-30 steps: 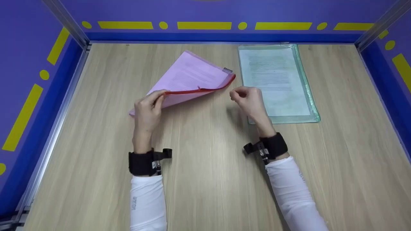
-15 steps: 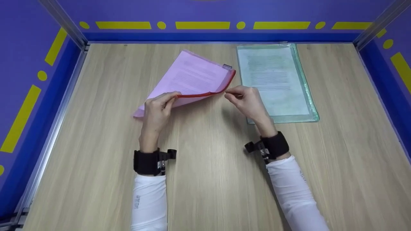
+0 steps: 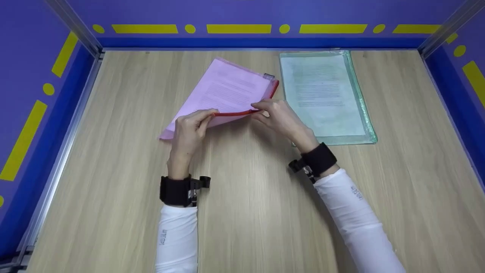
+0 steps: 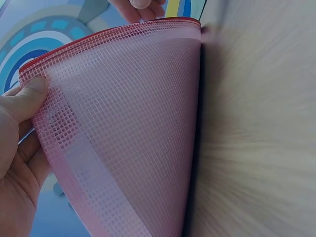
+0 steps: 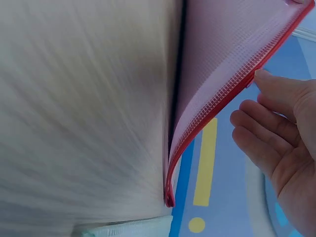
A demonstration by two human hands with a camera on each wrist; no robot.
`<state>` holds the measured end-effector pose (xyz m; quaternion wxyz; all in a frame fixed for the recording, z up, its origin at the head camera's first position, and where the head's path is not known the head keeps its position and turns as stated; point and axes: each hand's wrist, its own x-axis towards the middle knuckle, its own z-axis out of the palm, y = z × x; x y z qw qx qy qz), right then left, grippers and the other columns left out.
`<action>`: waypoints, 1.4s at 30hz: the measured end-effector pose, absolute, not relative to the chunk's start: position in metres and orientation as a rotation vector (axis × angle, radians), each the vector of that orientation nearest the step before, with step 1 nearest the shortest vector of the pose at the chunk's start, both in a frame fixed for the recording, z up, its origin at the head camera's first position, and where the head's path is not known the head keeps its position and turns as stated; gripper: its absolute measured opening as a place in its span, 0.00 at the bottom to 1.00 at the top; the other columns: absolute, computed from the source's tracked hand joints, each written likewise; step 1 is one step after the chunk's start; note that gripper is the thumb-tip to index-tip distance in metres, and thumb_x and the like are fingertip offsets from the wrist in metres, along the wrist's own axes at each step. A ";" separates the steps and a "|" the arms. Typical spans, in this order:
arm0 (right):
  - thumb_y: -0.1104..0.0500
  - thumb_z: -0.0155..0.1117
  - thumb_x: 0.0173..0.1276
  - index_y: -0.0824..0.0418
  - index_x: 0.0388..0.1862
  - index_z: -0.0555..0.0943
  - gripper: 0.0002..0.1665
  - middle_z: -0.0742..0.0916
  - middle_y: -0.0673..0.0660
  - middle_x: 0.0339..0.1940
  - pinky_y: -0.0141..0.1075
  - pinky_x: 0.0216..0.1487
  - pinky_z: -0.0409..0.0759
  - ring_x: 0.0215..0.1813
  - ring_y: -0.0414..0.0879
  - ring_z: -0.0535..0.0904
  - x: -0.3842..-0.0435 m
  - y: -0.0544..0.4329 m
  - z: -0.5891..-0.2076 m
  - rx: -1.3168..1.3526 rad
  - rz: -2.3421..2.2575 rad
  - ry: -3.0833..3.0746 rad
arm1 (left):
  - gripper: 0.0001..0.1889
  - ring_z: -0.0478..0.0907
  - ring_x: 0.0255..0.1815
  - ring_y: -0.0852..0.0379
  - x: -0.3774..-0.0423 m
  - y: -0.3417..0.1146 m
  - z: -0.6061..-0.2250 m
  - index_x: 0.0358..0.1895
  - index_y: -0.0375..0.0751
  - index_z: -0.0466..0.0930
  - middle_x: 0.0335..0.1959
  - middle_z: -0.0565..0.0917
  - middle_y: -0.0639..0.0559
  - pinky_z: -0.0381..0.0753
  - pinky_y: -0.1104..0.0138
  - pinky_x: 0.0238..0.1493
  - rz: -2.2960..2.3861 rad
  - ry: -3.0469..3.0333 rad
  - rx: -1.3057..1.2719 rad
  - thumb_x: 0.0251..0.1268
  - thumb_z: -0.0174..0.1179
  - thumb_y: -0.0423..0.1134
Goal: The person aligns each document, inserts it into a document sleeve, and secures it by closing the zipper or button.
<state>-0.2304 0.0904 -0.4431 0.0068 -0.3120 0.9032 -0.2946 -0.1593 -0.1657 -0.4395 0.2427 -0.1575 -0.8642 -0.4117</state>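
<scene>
A pink mesh zip pouch (image 3: 227, 89) with a printed sheet inside lies on the table, its near edge lifted and bowed. Along that edge runs a red zipper (image 3: 233, 113). My left hand (image 3: 187, 132) pinches the pouch's near left corner, thumb on the mesh face (image 4: 123, 98) in the left wrist view. My right hand (image 3: 278, 115) has its thumb and index finger at the zipper, pinching by the small red zipper pull (image 5: 250, 85); its other fingers are loosely bent. The zipper's far end (image 5: 169, 200) hangs down to the tabletop.
A green zip pouch (image 3: 360, 102) with a printed sheet inside lies at the back right, just beyond my right hand. Blue panels (image 3: 242, 42) with yellow marks wall the wooden table (image 3: 250, 212) at the back and both sides.
My left hand has moved right with the pouch's corner, and the zipper edge has swung nearer. My right hand, apart from the pouch earlier, has moved left onto the zipper.
</scene>
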 end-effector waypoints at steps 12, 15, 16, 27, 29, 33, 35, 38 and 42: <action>0.62 0.63 0.70 0.64 0.46 0.87 0.10 0.91 0.59 0.42 0.44 0.51 0.84 0.46 0.51 0.87 -0.235 0.081 -0.448 -1.134 -0.837 2.804 | 0.09 0.89 0.44 0.47 -0.160 -0.163 -0.441 0.44 0.34 0.89 0.41 0.90 0.42 0.86 0.59 0.47 -1.124 -2.392 -0.438 0.66 0.62 0.34; 0.63 0.64 0.69 0.64 0.44 0.88 0.09 0.90 0.60 0.40 0.44 0.50 0.84 0.45 0.51 0.87 -0.232 0.082 -0.450 -1.123 -0.845 2.830 | 0.10 0.89 0.44 0.47 -0.160 -0.161 -0.441 0.44 0.34 0.88 0.41 0.90 0.42 0.86 0.59 0.47 -1.118 -2.400 -0.446 0.66 0.62 0.34; 0.63 0.64 0.69 0.64 0.44 0.88 0.09 0.90 0.60 0.40 0.44 0.49 0.84 0.44 0.51 0.87 -0.232 0.082 -0.450 -1.114 -0.853 2.839 | 0.10 0.89 0.44 0.47 -0.160 -0.160 -0.442 0.44 0.34 0.88 0.41 0.90 0.42 0.86 0.59 0.47 -1.116 -2.403 -0.449 0.66 0.62 0.34; 0.65 0.63 0.68 0.66 0.40 0.88 0.08 0.91 0.60 0.38 0.43 0.47 0.85 0.43 0.52 0.87 -0.222 0.082 -0.448 -0.781 -0.953 2.962 | 0.09 0.89 0.45 0.46 -0.160 -0.153 -0.443 0.44 0.35 0.88 0.42 0.90 0.41 0.87 0.61 0.48 -1.095 -2.409 -0.525 0.66 0.62 0.33; 0.64 0.63 0.69 0.66 0.39 0.88 0.08 0.91 0.60 0.37 0.43 0.45 0.85 0.42 0.51 0.88 -0.221 0.081 -0.447 -0.755 -0.955 2.977 | 0.09 0.89 0.44 0.46 -0.160 -0.154 -0.443 0.44 0.35 0.88 0.41 0.90 0.41 0.87 0.60 0.48 -1.092 -2.407 -0.526 0.66 0.62 0.33; 0.65 0.62 0.69 0.67 0.39 0.87 0.08 0.91 0.61 0.37 0.44 0.44 0.85 0.41 0.52 0.88 -0.223 0.081 -0.445 -0.739 -0.948 2.996 | 0.09 0.89 0.43 0.47 -0.160 -0.159 -0.442 0.44 0.34 0.88 0.41 0.90 0.42 0.87 0.59 0.44 -1.088 -2.391 -0.522 0.67 0.61 0.34; 0.66 0.61 0.69 0.68 0.40 0.87 0.09 0.91 0.62 0.38 0.45 0.45 0.85 0.42 0.53 0.87 -0.225 0.082 -0.445 -0.716 -0.941 3.004 | 0.09 0.89 0.40 0.50 -0.159 -0.162 -0.441 0.44 0.34 0.88 0.41 0.91 0.42 0.86 0.61 0.41 -1.101 -2.376 -0.503 0.66 0.61 0.33; 0.67 0.60 0.69 0.68 0.41 0.87 0.09 0.90 0.63 0.40 0.46 0.47 0.85 0.44 0.55 0.87 -0.228 0.087 -0.445 -0.663 -0.931 3.016 | 0.09 0.86 0.36 0.56 -0.157 -0.168 -0.438 0.44 0.35 0.89 0.40 0.91 0.43 0.82 0.68 0.37 -1.121 -2.352 -0.462 0.66 0.62 0.32; 0.67 0.60 0.69 0.69 0.42 0.87 0.10 0.91 0.63 0.41 0.47 0.49 0.84 0.46 0.57 0.87 -0.232 0.095 -0.446 -0.606 -0.935 3.037 | 0.09 0.78 0.31 0.62 -0.156 -0.172 -0.434 0.44 0.35 0.89 0.41 0.91 0.44 0.72 0.79 0.34 -1.144 -2.343 -0.426 0.67 0.61 0.31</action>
